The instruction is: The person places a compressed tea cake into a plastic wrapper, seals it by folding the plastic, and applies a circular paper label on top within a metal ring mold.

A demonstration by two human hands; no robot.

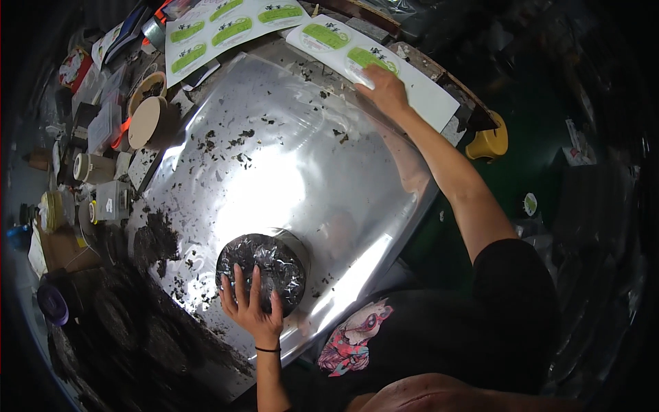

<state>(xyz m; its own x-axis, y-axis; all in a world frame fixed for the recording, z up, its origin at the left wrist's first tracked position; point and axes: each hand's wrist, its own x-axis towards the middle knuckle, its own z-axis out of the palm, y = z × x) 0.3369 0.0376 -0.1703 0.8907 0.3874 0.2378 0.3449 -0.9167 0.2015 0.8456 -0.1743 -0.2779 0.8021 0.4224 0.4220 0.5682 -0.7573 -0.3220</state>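
My left hand [252, 316] lies with its fingers spread on top of a round, dark disc-shaped bundle [274, 257] wrapped in shiny clear film. The bundle rests near the front of a reflective sheet of clear plastic [281, 117] strewn with dark leaf-like crumbs. At the far right, my right hand [386, 89] reaches to a white sheet of round labels [429, 103]. Its bent fingers pinch at the edge of a green and white label [367, 58]; the fingertips are partly hidden.
Another label sheet [233, 27] lies at the back. Along the left crowd a round tan lid [147, 122], a bowl [137, 88], clear plastic boxes [112, 200] and jars. Dark, round, flat shapes [117, 316] sit at the lower left. A yellow stool [489, 139] stands beyond the table's right edge.
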